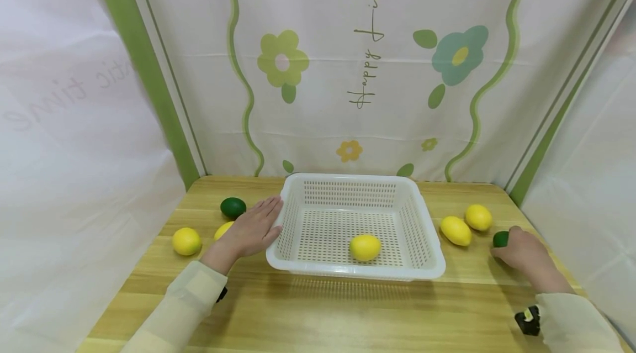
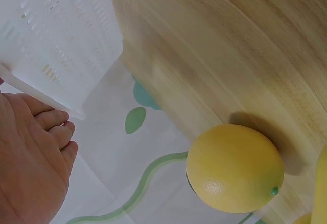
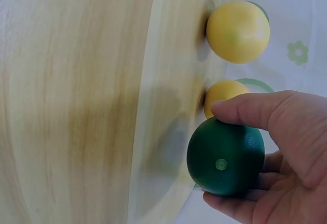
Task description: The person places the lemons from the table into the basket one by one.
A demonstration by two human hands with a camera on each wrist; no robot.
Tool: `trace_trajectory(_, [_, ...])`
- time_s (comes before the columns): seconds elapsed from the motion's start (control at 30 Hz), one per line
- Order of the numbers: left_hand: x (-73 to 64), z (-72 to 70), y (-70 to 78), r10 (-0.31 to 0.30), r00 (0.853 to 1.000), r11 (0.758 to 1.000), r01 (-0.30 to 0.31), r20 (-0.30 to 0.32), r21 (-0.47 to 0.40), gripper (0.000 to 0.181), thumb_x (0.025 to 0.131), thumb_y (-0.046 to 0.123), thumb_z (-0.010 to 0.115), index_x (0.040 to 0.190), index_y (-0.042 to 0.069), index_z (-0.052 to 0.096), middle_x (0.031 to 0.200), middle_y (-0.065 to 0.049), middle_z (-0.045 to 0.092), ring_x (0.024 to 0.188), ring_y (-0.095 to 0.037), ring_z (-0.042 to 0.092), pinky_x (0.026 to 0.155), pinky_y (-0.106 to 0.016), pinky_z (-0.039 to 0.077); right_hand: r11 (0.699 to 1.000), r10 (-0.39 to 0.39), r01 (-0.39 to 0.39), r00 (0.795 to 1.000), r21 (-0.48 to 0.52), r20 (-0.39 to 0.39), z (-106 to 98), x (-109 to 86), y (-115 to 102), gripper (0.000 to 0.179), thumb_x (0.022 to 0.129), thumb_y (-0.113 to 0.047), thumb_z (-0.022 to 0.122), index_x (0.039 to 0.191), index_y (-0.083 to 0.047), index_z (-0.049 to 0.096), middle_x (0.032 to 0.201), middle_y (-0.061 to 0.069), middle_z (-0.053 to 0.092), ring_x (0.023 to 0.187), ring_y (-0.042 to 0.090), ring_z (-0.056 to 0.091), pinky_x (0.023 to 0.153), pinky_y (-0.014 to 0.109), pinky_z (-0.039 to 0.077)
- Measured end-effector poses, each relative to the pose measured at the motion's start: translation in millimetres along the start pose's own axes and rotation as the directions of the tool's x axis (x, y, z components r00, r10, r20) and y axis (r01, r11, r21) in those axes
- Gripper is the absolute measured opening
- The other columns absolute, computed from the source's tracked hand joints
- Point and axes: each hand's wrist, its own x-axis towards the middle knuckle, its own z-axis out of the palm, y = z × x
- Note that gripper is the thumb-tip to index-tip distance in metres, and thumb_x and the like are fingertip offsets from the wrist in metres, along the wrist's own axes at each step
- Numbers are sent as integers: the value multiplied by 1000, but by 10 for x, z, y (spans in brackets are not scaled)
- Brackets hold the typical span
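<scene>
A white plastic basket (image 1: 355, 271) stands mid-table with one lemon (image 1: 365, 247) inside. Fingers extended, my left hand (image 1: 250, 231) rests against the basket's left rim; the left wrist view shows the fingertips at that rim. At the table's right side my right hand (image 1: 529, 256) grips a dark green lime (image 3: 225, 157), its thumb on one side and fingers on the other. Whether the lime still touches the table is hard to tell. Two lemons (image 1: 455, 231) lie between the basket and my right hand.
Left of the basket lie another dark green lime (image 1: 233, 207), a lemon (image 1: 186, 241) and a second lemon (image 1: 223, 230) partly hidden behind my left hand. A printed curtain (image 1: 318, 121) hangs along the table's back edge, with more cloth at both sides.
</scene>
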Motion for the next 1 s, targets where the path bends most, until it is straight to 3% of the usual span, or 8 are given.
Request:
trace_trajectory(0.43, [1, 11, -5, 13, 1000, 1000, -13, -17, 15, 64, 102, 34, 41, 149, -7, 27, 155, -20, 26, 143, -34, 23, 116, -47, 19, 998, -62, 61, 995, -11, -83, -87, -45, -44, 76, 80, -30, 72, 108, 30, 35, 90, 41, 51, 81, 51, 54, 67, 58, 47])
trace_trajectory(0.6, [-1, 7, -1, 10, 1000, 1000, -10, -14, 16, 64, 102, 34, 41, 149, -7, 27, 155, -20, 26, 143, -33, 23, 116, -47, 19, 994, -111, 109, 983, -19, -144, -120, -46, -104, 74, 80, -24, 74, 111, 31, 36, 94, 44, 50, 84, 55, 53, 67, 60, 47])
trace_trajectory(1.0, [-2, -5, 5, 8, 1000, 1000, -8, -11, 5, 64, 102, 34, 41, 149, -7, 27, 155, -20, 26, 143, -34, 23, 116, -47, 18, 979, -205, 201, 954, -40, -219, -244, -107, -513, 63, 76, -16, 79, 108, 26, 44, 88, 37, 55, 77, 46, 56, 62, 56, 47])
